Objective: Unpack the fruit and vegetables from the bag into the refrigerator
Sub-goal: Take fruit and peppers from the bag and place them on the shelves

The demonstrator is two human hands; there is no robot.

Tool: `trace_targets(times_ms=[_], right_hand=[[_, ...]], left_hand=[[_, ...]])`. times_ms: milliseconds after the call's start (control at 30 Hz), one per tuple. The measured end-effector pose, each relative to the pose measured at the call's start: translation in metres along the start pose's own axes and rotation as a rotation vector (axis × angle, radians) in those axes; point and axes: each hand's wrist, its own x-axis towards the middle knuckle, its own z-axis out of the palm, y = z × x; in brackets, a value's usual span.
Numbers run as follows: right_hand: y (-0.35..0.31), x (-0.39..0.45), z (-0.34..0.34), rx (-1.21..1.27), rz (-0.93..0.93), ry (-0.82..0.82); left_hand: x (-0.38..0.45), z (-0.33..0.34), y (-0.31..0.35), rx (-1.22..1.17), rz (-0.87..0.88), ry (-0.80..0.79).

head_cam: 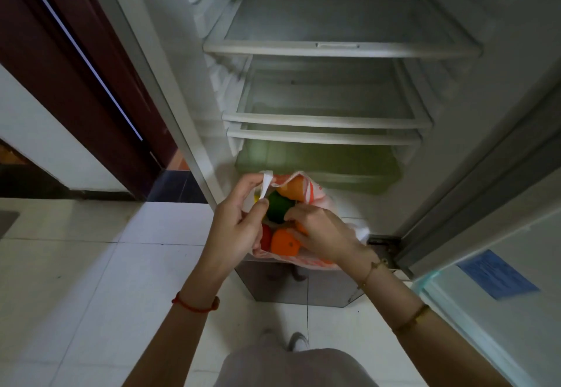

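Bag [312, 195]: held open in front of the open refrigerator [334, 49], low by the drawer.
Left hand [239, 222]: pinches the bag's white rim.
Right hand [318, 231]: reaches inside, fingers curled among the fruit; whether it grips anything, cannot tell.
Contents: green pepper [277, 209] between the hands, orange fruit [285, 242] beneath.

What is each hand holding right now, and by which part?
The left hand pinches the bag by its white rim. The right hand reaches inside among the fruit; its grasp cannot be told.

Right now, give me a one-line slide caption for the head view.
Both hands, left hand and right hand, open the striped bag of produce before the bare refrigerator shelves.
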Motion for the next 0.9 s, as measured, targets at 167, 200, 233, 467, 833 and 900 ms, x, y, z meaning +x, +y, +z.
trace_targets(times_ms=[167, 200, 233, 467, 833, 900], right_hand=[[0.028, 0.007, 0.014, -0.282, 0.202, -0.172], [0.034, 0.006, 0.017, -0.303, 0.217, -0.173], [0.038, 0.006, 0.021, -0.309, 0.234, -0.182], [0.049, 0.01, 0.045, -0.409, 0.266, -0.273], [0.059, 0.007, 0.052, -0.331, 0.278, -0.261], [0.056, 0.007, 0.047, -0.283, 0.324, -0.245]], left_hand=[[-0.003, -0.001, -0.001, -0.001, 0.005, -0.038], [-0.004, -0.002, -0.002, -0.005, 0.005, -0.042], [-0.004, -0.002, -0.003, -0.01, 0.006, -0.046], [-0.005, 0.0, -0.005, -0.038, 0.001, -0.05], [0.003, 0.0, -0.003, -0.076, -0.008, -0.076], [0.005, 0.0, -0.003, -0.078, -0.004, -0.079]])
